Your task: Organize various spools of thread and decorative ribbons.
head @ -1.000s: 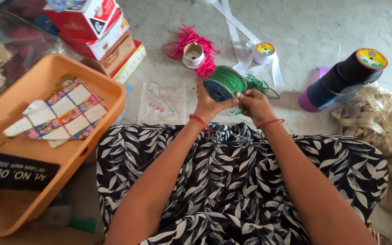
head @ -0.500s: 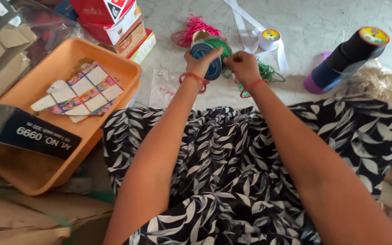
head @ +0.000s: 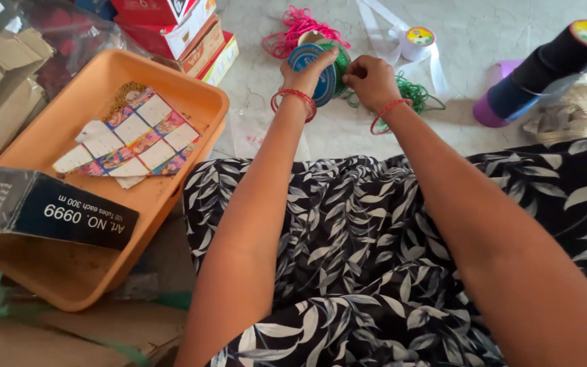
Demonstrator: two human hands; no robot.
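My left hand (head: 305, 73) grips a green ribbon spool (head: 326, 69) with a blue round label, held up over the floor. My right hand (head: 373, 80) sits right beside it with fingers pinched on the spool's edge, where thin green ribbon comes off. A loose tangle of green ribbon (head: 416, 94) lies on the floor just past my right wrist. Both wrists wear red bangles. My lap, in a black and white leaf-print cloth (head: 375, 258), fills the lower part of the view.
An orange plastic tray (head: 76, 265) at left holds a sheet of small coloured cards (head: 134, 139) and a dark box (head: 42, 207). Red and white cartons (head: 185, 27), pink cord (head: 293, 27), a white ribbon roll (head: 418, 42), dark stacked spools (head: 545, 68) and beige raffia (head: 579, 112) lie around.
Both hands lifted the green spool forward and away from my lap. The view tilted down and shifted, so the tray and dark box now show larger at left.
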